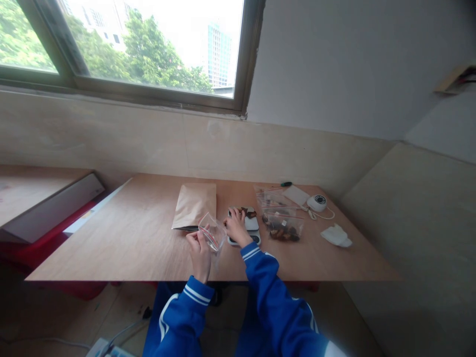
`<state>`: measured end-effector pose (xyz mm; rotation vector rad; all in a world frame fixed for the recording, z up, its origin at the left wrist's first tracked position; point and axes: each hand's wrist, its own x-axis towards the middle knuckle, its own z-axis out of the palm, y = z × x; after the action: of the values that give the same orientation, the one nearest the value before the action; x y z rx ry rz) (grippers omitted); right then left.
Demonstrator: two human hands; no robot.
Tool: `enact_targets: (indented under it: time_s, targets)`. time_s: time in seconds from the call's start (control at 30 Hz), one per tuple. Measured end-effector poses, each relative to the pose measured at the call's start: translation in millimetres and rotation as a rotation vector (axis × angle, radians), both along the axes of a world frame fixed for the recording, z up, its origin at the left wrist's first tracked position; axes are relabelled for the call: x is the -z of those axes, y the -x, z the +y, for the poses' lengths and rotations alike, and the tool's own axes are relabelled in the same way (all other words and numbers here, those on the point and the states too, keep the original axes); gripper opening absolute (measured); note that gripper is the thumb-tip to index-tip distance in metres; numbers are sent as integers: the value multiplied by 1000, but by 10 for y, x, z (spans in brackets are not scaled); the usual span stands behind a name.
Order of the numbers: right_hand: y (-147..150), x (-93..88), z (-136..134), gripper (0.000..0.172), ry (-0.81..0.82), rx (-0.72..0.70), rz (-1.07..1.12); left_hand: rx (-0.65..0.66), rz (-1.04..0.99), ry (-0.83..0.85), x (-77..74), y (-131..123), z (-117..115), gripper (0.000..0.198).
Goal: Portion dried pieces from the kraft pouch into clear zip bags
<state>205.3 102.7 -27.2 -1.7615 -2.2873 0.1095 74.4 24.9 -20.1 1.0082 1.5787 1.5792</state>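
My left hand (200,252) pinches a small clear zip bag (212,234) with a red seal line, held tilted above the table. Over a small white kitchen scale (253,224), my right hand (237,227) has its fingers curled at dark brown dried pieces (249,212) lying on the weighing plate. The fingers partly hide the pieces, and what lies between them is hard to see. Part of the scale's front shows below the wrist. Behind the clear bag lies a brown kraft paper pouch (196,203), its dark opening facing me.
Right of the scale lie several clear zip bags (284,228), some with brown dried pieces. Farther right are a white round device (317,202) with a cord, a white card (296,195), a green-handled tool (286,184) and a crumpled white tissue (336,235). A window is above.
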Motion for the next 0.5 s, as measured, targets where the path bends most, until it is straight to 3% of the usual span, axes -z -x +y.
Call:
enact_targets:
  time_s: [0.27,0.4,0.5]
  targets:
    - [-34,-90,-4,15,-141,38,121,12,-31,-21,-2,-2,11,25]
    - [-24,-442,-154,17,-274,123,465,13,-46,-10,34,0,27,25]
    - [-50,-744,-294,21,-291,-27,648,21,-45,4,40,-7,39,25]
